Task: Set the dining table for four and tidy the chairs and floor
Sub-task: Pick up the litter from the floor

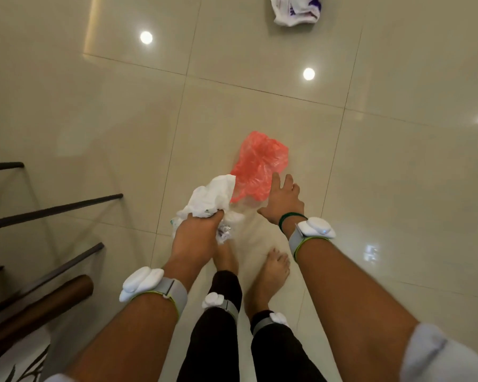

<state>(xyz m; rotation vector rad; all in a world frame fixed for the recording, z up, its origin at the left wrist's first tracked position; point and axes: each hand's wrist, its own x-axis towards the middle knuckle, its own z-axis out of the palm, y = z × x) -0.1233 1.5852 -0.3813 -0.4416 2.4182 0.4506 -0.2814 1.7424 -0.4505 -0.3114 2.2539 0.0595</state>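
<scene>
A crumpled red plastic bag (257, 164) lies on the glossy cream floor tiles (122, 128) just ahead of my bare feet. My right hand (283, 201) reaches down over its near edge with fingers spread, almost touching it. My left hand (198, 235) grips a bundle of crumpled white plastic and paper (214, 198) with a bit of foil wrapper below the fist. A white plastic bag with purple print (297, 9) lies on the floor at the top of the view.
Dark metal chair rungs (53, 209) and a brown wooden bar (39, 307) stand at the left edge, close to my left arm. Ceiling lights reflect in the tiles. Open floor stretches ahead and to the right.
</scene>
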